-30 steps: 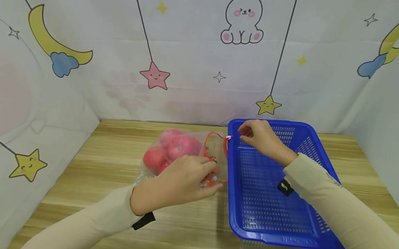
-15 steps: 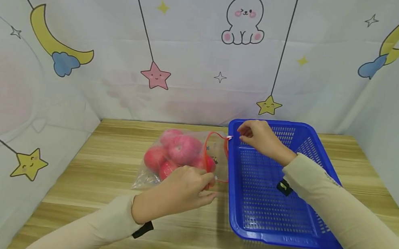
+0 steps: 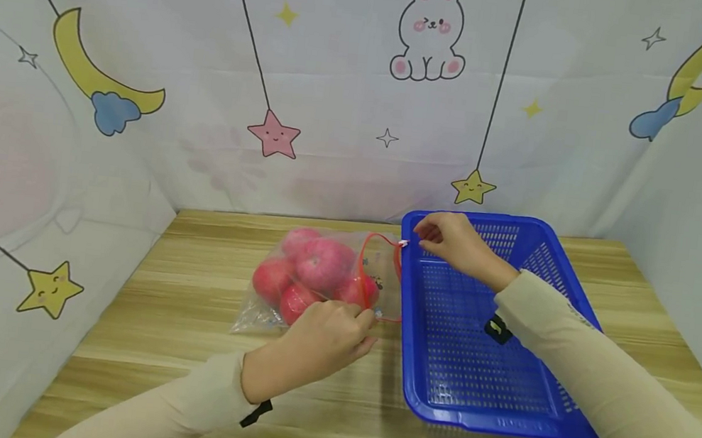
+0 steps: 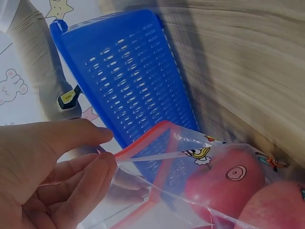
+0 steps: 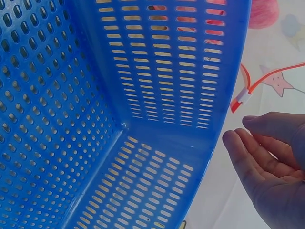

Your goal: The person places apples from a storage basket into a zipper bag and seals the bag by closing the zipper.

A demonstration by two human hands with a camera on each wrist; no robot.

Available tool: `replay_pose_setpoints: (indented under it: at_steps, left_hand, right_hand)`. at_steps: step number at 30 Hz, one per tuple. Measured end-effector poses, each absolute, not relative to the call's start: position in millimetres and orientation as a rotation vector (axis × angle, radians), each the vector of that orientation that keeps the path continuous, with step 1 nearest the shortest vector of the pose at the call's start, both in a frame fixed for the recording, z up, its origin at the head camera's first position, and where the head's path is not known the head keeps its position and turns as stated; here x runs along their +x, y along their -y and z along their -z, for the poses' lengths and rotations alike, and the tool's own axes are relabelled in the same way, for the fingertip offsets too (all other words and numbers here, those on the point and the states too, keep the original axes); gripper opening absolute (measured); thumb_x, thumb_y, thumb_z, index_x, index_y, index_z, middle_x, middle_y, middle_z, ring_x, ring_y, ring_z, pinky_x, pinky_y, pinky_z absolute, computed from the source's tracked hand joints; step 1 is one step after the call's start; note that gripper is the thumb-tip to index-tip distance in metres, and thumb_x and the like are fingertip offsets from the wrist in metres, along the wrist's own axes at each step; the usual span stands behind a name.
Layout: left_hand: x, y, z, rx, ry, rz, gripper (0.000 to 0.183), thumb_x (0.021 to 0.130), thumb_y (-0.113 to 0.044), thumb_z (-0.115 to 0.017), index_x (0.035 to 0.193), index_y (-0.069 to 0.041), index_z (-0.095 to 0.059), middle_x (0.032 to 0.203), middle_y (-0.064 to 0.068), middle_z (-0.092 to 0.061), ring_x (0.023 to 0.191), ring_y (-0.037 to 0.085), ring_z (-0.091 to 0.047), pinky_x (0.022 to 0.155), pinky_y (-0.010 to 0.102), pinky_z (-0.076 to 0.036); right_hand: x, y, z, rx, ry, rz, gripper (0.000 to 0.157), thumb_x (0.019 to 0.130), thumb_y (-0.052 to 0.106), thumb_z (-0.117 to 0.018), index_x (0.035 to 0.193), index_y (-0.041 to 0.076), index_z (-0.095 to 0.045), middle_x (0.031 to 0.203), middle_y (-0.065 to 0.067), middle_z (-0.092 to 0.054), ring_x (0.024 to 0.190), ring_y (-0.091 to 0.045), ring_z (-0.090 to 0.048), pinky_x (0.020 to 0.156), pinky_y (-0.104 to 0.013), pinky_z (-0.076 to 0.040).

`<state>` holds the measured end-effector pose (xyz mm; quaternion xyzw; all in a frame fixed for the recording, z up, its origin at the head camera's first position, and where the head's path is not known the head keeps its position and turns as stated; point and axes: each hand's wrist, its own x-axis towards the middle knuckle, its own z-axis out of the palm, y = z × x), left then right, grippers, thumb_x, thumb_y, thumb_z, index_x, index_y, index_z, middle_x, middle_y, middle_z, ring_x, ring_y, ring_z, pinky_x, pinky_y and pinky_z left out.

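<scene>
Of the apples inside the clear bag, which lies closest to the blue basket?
The rightmost apple in the head view, crossed by the red strip; the other visible apples lie farther from the blue basket.

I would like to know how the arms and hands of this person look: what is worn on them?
The left hand and right hand wear no gloves. The left sleeve and right sleeve are long and cream-coloured. A small black piece shows by the left wrist; a second black piece, with a yellow label, shows by the right.
</scene>
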<state>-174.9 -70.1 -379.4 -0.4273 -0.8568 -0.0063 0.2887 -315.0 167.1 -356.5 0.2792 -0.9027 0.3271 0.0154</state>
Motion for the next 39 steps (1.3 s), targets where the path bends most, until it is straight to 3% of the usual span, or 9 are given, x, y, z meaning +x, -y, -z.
replay_pose_setpoints:
  at_steps: [9,19,30,39]
  left_hand:
    - [-174,67,385,-1.065,2.227,-0.049,0.027,0.082,-0.015,-0.076,0.068,-0.009,-0.053,0.057,0.002,-0.053,0.048,0.016,-0.054,0.039,0.026,-0.044]
    - [-174,66,388,-1.049,2.182,-0.134,0.02,0.077,0.004,-0.071,0.075,-0.009,-0.056,0.064,0.004,-0.05,0.053,0.017,-0.052,0.038,0.024,-0.042]
    - [-174,67,393,-1.008,2.156,-0.11,0.018,0.077,0.005,-0.072,0.083,-0.006,-0.06,0.066,0.005,-0.05,0.051,0.016,-0.051,0.036,0.025,-0.042]
    - [-173,69,393,-0.999,2.157,-0.1,0.019,0.077,0.005,-0.075,0.078,-0.003,-0.057,0.068,0.006,-0.052,0.055,0.017,-0.054,0.041,0.024,-0.046]
  right_hand:
    - [-317,-163,359,0.896,2.806,-1.006,0.022,0.089,-0.01,-0.067,0.111,-0.01,-0.067,0.104,-0.02,-0.069,0.094,-0.031,-0.067,0.086,-0.043,-0.055]
    - [-324,-161,369,0.963,2.753,-1.012,0.02,0.087,-0.011,-0.068,0.107,-0.007,-0.068,0.101,-0.017,-0.07,0.093,-0.03,-0.067,0.084,-0.043,-0.055]
    - [-325,-156,370,1.018,2.727,-1.038,0.018,0.086,-0.011,-0.07,0.103,-0.004,-0.069,0.098,-0.014,-0.071,0.091,-0.027,-0.067,0.084,-0.041,-0.056]
    - [-326,-153,371,1.038,2.705,-1.013,0.015,0.087,-0.01,-0.07,0.1,-0.003,-0.069,0.095,-0.012,-0.071,0.088,-0.025,-0.068,0.081,-0.039,-0.056]
